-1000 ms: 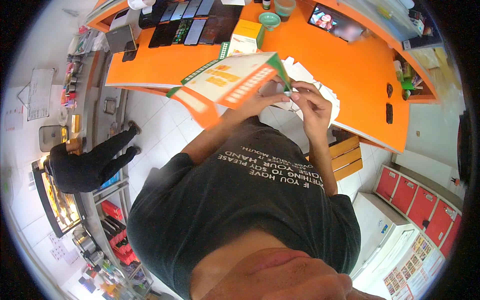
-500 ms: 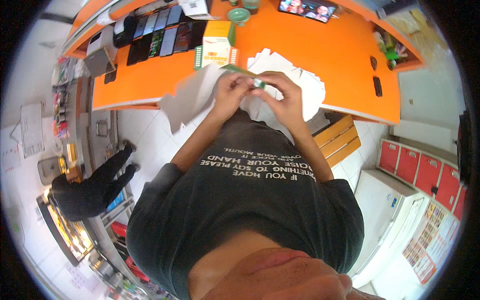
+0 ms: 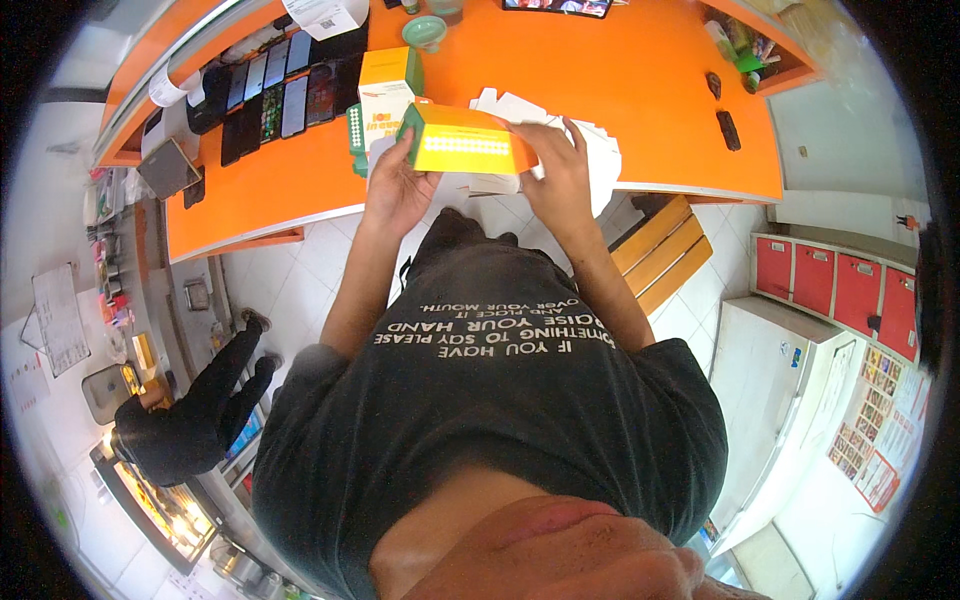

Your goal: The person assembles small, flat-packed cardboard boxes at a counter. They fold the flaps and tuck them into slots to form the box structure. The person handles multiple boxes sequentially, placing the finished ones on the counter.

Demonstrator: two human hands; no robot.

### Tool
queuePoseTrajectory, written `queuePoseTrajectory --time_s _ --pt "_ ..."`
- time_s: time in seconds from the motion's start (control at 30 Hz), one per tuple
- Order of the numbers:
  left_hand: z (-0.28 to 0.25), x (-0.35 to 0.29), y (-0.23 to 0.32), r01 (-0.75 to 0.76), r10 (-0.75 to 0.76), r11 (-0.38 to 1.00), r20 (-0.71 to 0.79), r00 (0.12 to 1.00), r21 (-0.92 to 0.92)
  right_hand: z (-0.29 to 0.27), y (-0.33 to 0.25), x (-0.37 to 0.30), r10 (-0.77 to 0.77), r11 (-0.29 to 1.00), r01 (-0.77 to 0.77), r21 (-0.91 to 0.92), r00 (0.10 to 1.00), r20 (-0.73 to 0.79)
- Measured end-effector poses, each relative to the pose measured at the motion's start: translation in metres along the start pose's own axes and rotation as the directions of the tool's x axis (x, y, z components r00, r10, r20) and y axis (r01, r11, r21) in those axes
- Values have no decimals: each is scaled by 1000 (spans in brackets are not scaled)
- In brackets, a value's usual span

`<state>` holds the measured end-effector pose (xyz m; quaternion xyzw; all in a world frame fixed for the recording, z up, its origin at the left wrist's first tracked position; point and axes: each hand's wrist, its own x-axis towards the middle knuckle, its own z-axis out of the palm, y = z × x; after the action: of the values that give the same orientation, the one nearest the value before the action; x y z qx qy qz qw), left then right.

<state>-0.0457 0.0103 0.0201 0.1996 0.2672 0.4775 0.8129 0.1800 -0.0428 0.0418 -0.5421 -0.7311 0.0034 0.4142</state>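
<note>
A yellow paper carton (image 3: 466,145) with a green end and rows of white dots is held above the table's near edge. My left hand (image 3: 398,192) grips its green left end from below, thumb up against the side. At the orange right end, my right hand (image 3: 560,175) is closed on the edge, with one finger raised. Just behind lies a fanned stack of white cardboard blanks (image 3: 600,165), partly covered by my right hand. A standing yellow-and-white box (image 3: 390,78) is beyond the held carton, to the left, with a green dotted piece (image 3: 357,135) next to it.
Several phones (image 3: 293,105) lie in rows at the left of the orange table (image 3: 660,110). A green bowl (image 3: 424,34) and a lit screen (image 3: 560,6) are at the back. A wooden slatted stool (image 3: 664,255) stands below. Another person (image 3: 185,430) works at the left.
The carton has turned from its pale inner side to its yellow printed side and now looks boxlike. My hands have moved apart to its two ends. The whole view has shifted slightly.
</note>
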Motion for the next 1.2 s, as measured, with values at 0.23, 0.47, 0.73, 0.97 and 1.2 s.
queuePoseTrajectory --time_s 0.23,0.47,0.73,0.97,1.2 --pt "32 -14 -22 -122 176 973 290 941 -195 0 -16 2 6 922 53 384 988 -152" --pt "39 -12 -22 -573 535 487 293 792 659 -2 -25 3 24 824 64 564 989 -146" --pt "51 -16 -20 -700 699 -31 516 495 714 3 -37 9 152 704 53 709 963 -224" --pt "48 -19 -17 -696 569 273 472 674 664 12 -42 10 98 768 141 625 938 -332" --pt "28 -7 -17 -199 194 980 368 909 -24 4 -42 10 4 726 90 682 991 -135"
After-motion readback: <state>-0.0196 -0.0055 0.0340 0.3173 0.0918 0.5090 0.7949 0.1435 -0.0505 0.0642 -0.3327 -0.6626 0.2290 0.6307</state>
